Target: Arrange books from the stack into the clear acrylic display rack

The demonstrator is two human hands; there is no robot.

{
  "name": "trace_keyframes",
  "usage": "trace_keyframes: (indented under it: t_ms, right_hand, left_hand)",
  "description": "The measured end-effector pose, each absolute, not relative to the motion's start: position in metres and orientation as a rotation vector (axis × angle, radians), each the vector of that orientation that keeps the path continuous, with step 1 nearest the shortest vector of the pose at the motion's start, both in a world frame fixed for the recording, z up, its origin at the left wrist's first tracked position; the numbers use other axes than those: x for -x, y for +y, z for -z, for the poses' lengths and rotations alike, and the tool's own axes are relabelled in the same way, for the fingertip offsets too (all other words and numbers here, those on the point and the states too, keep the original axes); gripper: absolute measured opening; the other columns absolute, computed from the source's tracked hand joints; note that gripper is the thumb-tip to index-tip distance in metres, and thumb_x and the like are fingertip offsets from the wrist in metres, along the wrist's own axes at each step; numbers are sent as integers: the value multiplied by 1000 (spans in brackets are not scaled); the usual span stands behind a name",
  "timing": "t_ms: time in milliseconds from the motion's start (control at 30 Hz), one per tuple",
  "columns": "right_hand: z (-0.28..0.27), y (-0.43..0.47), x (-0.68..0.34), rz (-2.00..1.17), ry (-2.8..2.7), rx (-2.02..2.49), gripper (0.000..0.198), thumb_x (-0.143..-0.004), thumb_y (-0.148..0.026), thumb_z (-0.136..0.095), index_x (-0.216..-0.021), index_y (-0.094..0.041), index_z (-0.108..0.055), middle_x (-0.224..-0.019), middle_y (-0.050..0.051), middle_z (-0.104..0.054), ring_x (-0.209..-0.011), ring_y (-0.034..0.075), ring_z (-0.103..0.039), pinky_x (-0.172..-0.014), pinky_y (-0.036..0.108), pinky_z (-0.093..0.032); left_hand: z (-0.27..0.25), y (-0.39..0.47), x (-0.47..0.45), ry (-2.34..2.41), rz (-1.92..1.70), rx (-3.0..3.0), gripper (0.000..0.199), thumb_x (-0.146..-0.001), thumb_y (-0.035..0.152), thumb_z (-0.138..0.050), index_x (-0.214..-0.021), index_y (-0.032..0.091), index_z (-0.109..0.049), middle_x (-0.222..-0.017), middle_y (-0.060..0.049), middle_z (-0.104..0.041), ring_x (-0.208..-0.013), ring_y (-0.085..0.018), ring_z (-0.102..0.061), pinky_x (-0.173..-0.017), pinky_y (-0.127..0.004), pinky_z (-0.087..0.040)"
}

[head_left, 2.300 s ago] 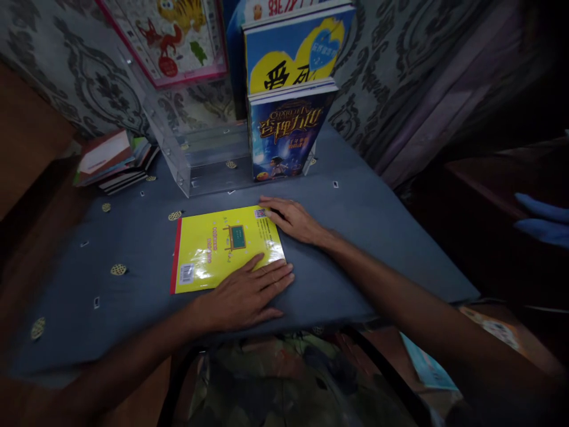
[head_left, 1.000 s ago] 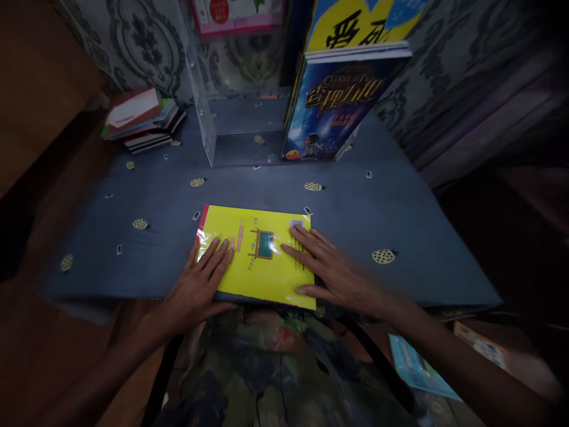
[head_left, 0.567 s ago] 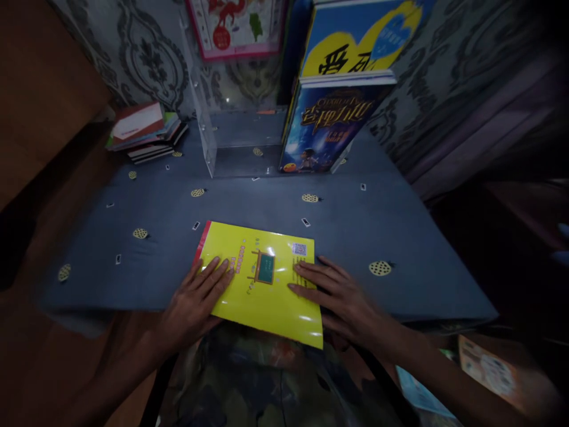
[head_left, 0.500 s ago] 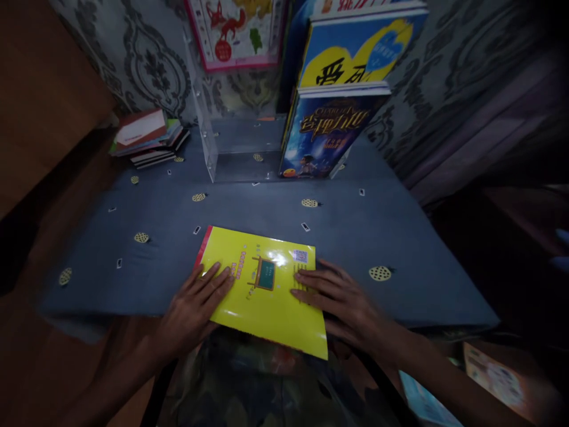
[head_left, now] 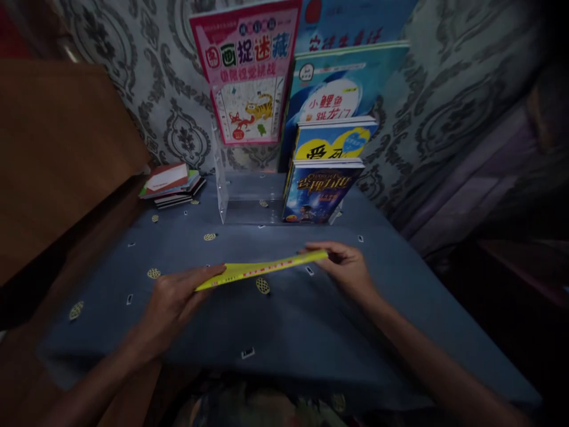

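Note:
A thin yellow book (head_left: 262,270) is held up on edge above the table, its narrow spine turned toward me and its cover mostly out of sight. My left hand (head_left: 178,295) grips its left end, thumb on top and fingers underneath. At the other end, my right hand (head_left: 342,261) pinches the corner between thumb and fingers. Beyond it stands a clear acrylic book rack (head_left: 249,212). A dark blue book (head_left: 320,193) leans at the front of the rack's right side, and a pink picture book (head_left: 249,71) stands at its back left.
Behind the dark blue book are a yellow-and-blue book (head_left: 333,141) and a teal book (head_left: 347,89). A small stack of books (head_left: 173,185) lies at the table's back left. The table (head_left: 284,332) wears a blue patterned cloth. A brown wooden panel (head_left: 66,160) rises at left.
The yellow book, flat under both hands at the table's near edge before, is now lifted, turned on edge and moved toward the rack. My view has tilted up, showing more of the rack's books.

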State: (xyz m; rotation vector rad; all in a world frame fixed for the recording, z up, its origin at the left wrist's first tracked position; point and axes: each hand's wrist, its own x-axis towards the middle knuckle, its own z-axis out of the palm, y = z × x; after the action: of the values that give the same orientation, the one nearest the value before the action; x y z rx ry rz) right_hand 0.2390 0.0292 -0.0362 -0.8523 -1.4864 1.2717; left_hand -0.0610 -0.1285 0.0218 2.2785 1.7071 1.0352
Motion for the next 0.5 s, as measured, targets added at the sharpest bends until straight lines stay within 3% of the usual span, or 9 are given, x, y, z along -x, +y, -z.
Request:
trace_keyframes:
  t_ms: [167, 333, 433, 500]
  right_hand:
    - [19, 44, -200, -1375, -1216, 638, 47, -58, -54, -92, -93, -26, -77, -95, 2, -80, -84, 21, -74, -74, 33, -62]
    - [12, 42, -185, -1477, -1372, 642, 40, -67, -58, -85, -84, -22, -76, -84, 3, -79, -76, 22, -74, -76, 37, -61]
    - [27, 43, -185, -1516, -1511, 802, 43, -70, -59, -80, -85, -19, -74, -79, 5, -78, -64, 19, -70, -58, 30, -58]
    - [44, 46, -184, -1533, -1652, 964, 43, -68, -58, -80, -77, -17, -71, -69, 5, -76, -50, 16, -64, -43, 25, -48]
  left_hand:
    - [-51, -105, 52, 1688, -1308, -1800, 37, -93, 50, -61, -100, 18, -78, -90, -4, -79, -81, -23, -75, -69, -27, -59]
    - [-30, -80, 41, 1409, -1361, -1131, 64, -79, 68, -69, -112, 13, -70, -84, -9, -77, -76, -28, -74, -63, -34, -60]
    - [7, -72, 47, 1372, -1326, -1037, 68, -83, 68, -63, -124, 14, -59, -87, -9, -76, -73, -26, -74, -64, -34, -59]
    - [31, -72, 58, 1537, -1193, -1208, 64, -88, 64, -58, -129, 16, -53, -86, -8, -74, -69, -24, -72, -63, -33, -58]
